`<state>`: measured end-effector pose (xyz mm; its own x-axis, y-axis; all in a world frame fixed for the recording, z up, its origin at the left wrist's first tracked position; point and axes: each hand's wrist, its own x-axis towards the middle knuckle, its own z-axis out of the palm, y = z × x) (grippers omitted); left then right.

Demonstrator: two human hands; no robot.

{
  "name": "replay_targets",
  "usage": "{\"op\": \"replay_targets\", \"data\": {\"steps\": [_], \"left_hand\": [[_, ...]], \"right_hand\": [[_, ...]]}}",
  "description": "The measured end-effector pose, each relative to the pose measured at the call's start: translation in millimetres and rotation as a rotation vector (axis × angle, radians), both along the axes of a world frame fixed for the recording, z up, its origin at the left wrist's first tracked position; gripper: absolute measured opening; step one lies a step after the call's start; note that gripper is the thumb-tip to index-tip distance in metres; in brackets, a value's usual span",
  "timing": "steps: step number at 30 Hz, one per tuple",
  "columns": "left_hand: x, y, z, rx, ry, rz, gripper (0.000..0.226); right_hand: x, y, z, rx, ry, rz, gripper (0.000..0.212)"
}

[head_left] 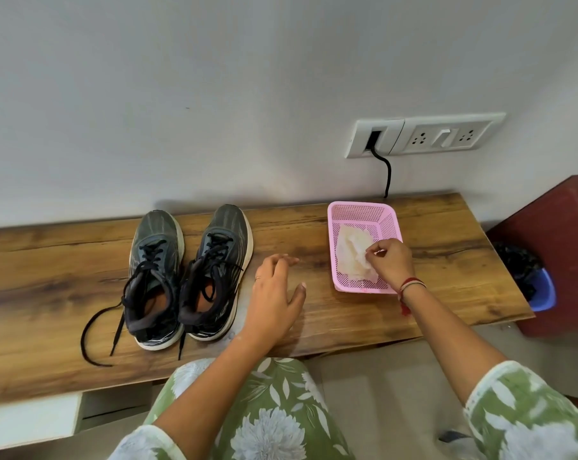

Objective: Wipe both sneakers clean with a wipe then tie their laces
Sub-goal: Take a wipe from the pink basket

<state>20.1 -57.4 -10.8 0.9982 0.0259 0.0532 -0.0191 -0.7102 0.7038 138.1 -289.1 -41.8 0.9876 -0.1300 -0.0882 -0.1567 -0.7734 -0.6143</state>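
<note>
A wooden bench (314,313) runs along a plain pale wall (214,94) bearing a socket panel (423,134). Right, a red cabinet (559,247), perhaps a bin (543,290) beside it.

the left hand (276,290) is stretched forward, palm down, fingers loosely spread and slightly curled, thumb out to the right, a ring on 1 finger. the right hand (392,262) reaches further forward and right, knuckles up, fingertips (372,252) pinched together and pointing left. red and pale threads circle the right wrist. both forearms are bare below green floral sleeves.
</note>
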Motion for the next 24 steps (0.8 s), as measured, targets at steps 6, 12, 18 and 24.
{"op": "replay_targets", "data": {"steps": [6,12,18,24], "left_hand": [[-0.4,2.8,-1.4,-0.016,0.006,0.005,0.035],[2.9,-1.2,-0.3,-0.013,0.009,-0.035,0.034],[11.5,-12.4,4.2,-0.019,-0.011,-0.069,0.033],[13.0,-15.5,1.5,-0.014,-0.021,-0.063,0.031]], "right_hand": [[3.0,-5.5,6.3,0.102,0.100,0.016,0.015],[9.4,-12.8,14.6,-0.182,0.291,0.020,0.023],[-6.6,-1.1,3.6,-0.252,0.417,0.139,0.052],[-9.4,-0.3,-2.9,-0.180,0.334,-0.041,0.047]]}}
